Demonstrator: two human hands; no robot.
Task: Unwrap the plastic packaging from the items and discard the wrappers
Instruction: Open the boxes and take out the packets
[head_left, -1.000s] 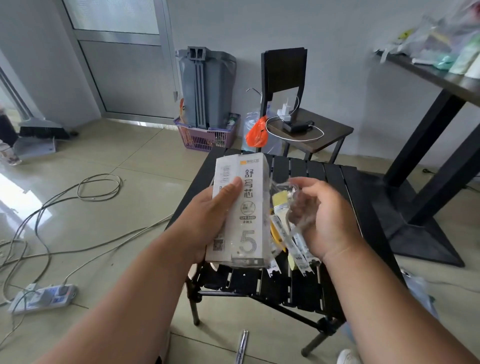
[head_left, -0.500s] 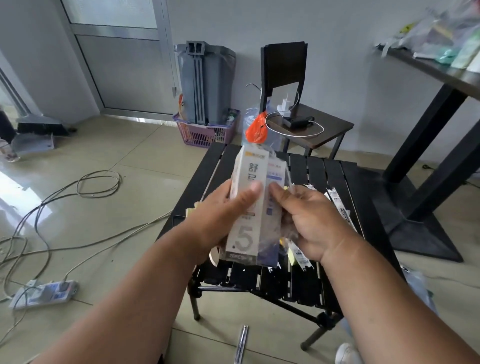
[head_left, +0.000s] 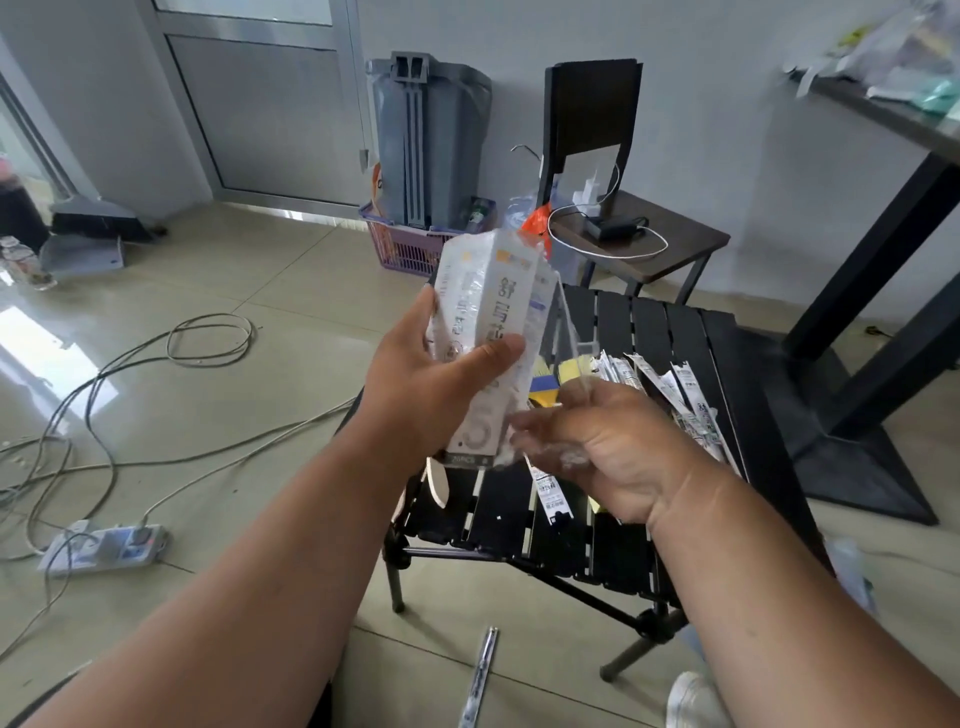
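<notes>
1. The white box (head_left: 485, 343), printed with characters and a large numeral, is held upright in mid-air above the near-left edge of the black slatted table (head_left: 649, 332). Clear plastic wrap (head_left: 545, 312) hangs loose around its upper end and right side.
2. The left hand (head_left: 431, 384) grasps the box across its middle, thumb over the front face and fingers behind.
3. The right hand (head_left: 608, 447) sits just right of the box's lower end, fingers curled and pinching crumpled clear film that trails up toward the box.
4. Judgement: the step in hand is stripping the film off the box; the wrap appears opened but not yet free.
5. Judgement: the next move calls for a steady pull of the film away from the box while the left hand keeps the box fixed, then disposal of the wrapper.
6. Narrow wrapped packets (head_left: 670, 384) lie fanned across the table to the right, with yellow items (head_left: 571, 370) beside them.
7. A grey bin (head_left: 431, 140) stands far behind, against the wall, above a purple basket (head_left: 405, 249).
8. Cables and a power strip (head_left: 104, 548) lie on the floor at left.
</notes>
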